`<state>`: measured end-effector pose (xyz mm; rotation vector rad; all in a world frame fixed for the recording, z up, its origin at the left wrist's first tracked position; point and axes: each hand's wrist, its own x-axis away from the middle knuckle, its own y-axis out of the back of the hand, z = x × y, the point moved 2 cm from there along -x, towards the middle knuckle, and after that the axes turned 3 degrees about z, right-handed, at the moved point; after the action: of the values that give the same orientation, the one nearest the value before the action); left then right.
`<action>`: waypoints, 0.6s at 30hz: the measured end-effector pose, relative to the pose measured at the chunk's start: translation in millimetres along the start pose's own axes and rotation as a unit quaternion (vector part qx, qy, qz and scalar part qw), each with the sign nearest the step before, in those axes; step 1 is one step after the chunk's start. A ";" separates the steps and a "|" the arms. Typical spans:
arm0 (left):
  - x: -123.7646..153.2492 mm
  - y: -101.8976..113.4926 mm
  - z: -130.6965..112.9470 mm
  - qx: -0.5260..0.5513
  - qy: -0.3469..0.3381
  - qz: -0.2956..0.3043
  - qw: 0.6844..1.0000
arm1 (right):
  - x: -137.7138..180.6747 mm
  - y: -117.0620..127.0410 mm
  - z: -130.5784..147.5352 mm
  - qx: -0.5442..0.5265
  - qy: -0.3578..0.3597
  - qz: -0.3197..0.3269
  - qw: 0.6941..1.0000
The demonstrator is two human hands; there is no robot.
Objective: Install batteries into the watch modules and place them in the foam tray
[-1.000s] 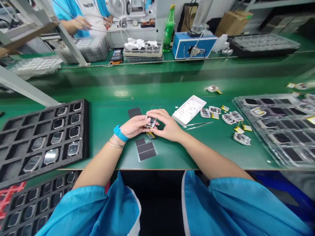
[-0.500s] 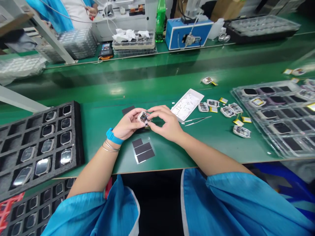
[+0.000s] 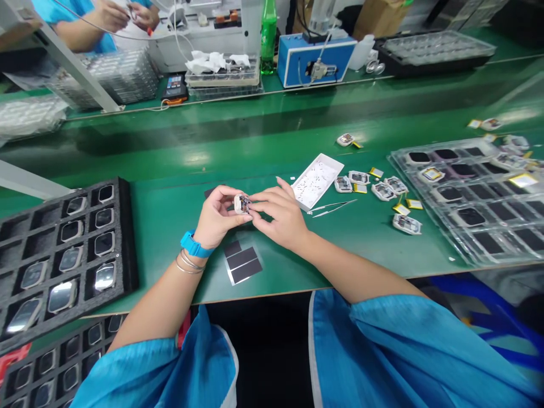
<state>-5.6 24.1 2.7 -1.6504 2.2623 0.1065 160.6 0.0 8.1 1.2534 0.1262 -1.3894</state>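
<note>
My left hand [image 3: 219,216] is closed around a small white watch case [image 3: 241,204], held just above the green table with its open inside facing me. The fingertips of my right hand [image 3: 278,218] pinch at the case's right side, touching the parts inside. A sheet with dark adhesive strips [image 3: 242,263] lies on the table just below my hands. Metal tweezers [image 3: 334,207] lie to the right of my right hand, beside a shallow white parts tray [image 3: 317,180].
A black foam tray [image 3: 63,249] of finished watch faces sits at the left, another [image 3: 51,368] below it. Several loose watch cases with yellow tabs [image 3: 389,195] and a clear blister tray [image 3: 471,198] lie at the right. Across the conveyor, another person's hands [image 3: 119,14], a blue box [image 3: 314,59], a green bottle [image 3: 267,37].
My hands lifted the watch case slightly off the table and turned it upright, its inside toward me. The view shifted so everything sits a little further left.
</note>
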 end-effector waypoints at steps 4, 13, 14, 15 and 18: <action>2.3 -1.8 0.6 -0.022 0.016 -0.025 0.999 | -0.2 -0.8 -3.1 -0.024 -0.043 0.031 0.998; 1.7 -5.3 0.0 0.044 0.077 -0.042 0.995 | -11.3 7.9 -2.8 -0.015 -0.062 0.033 0.997; 1.3 -5.1 -0.2 0.069 0.094 -0.038 0.992 | -14.0 14.5 -8.8 -0.006 -0.066 0.022 0.998; 1.0 -4.7 -0.3 0.094 0.111 -0.034 0.989 | -16.5 22.9 -17.2 0.007 -0.075 0.011 0.997; 0.4 -2.7 -0.8 0.146 0.143 -0.023 0.979 | -21.5 54.0 -53.0 0.067 -0.134 0.006 0.989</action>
<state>-3.4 22.6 3.7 -1.6399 2.3007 -0.4821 226.6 35.2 32.3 1.1606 -0.1626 -1.5624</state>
